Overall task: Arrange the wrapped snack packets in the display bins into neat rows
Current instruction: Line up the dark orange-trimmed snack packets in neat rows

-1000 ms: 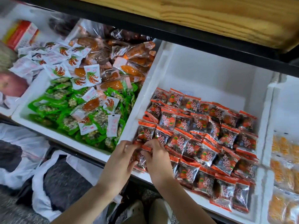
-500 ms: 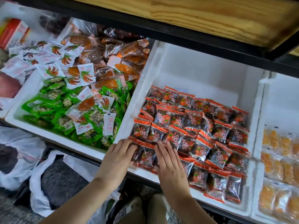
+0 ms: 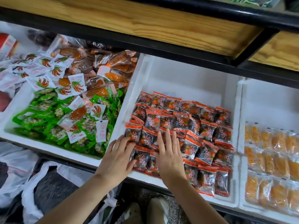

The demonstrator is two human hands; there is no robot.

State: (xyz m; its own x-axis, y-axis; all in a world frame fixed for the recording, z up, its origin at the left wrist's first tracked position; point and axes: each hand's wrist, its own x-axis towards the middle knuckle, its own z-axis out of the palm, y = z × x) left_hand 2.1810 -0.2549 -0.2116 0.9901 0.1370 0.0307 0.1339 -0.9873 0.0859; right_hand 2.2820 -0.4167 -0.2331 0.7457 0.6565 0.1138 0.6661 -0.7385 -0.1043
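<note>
head-worn view, steeply down, close

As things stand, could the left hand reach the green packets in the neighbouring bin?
Probably yes: the left hand lies flat, holding nothing, beside the bin wall, and the green packets lie uncovered beyond it.

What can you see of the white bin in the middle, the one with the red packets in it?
The middle bin is a white rectangular box with thick walls, foam by its look. It sits under a wooden board, between a bin of mixed snacks and a bin of yellow packets. Its far part is bare; the near part holds overlapping rows of dark packets with orange-red edges. The left hand and right hand lie flat, fingers straight, on packets at its near left corner.
</note>
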